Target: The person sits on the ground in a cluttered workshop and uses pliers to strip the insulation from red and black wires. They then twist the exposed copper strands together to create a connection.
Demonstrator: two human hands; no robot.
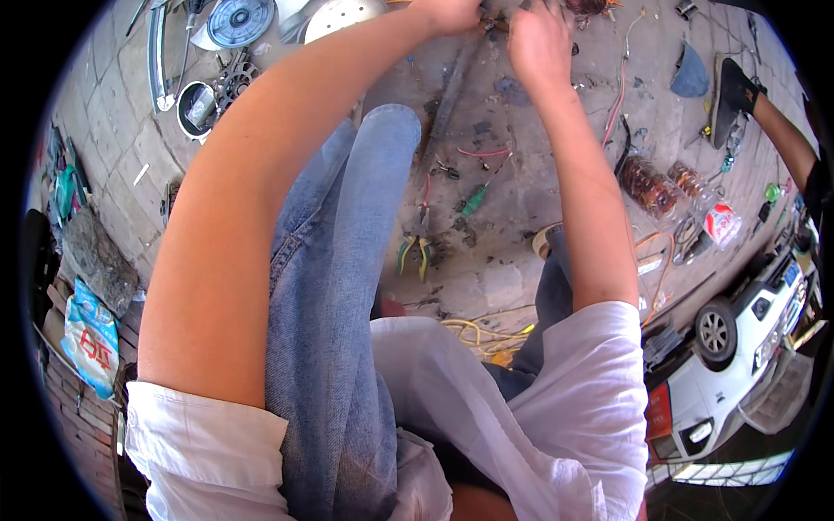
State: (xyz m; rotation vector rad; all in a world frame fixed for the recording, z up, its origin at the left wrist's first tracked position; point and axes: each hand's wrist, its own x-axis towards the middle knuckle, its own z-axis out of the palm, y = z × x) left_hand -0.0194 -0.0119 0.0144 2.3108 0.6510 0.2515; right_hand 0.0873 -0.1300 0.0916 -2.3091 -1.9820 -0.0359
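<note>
Both arms reach forward over the paved ground to the top edge of the head view. My left hand [448,12] is cut off by that edge, so its fingers do not show. Close beside it, my right hand [540,42] is closed, its fingers bent over something too dark and small to make out. A reddish copper wire coil [591,5] lies just right of the right hand. Nearer to me lie pliers with yellow-green handles [413,257], a small green-handled tool [474,201] and a short red wire [485,154].
A grey pulley-like disc [240,21], a white perforated cover [344,17] and a round metal housing [196,111] lie far left. Plastic bottles holding copper-coloured scrap [650,187] lie right, near another person's shoe [737,97]. A white car [738,339] stands beyond; yellow cord [486,334] lies by my leg.
</note>
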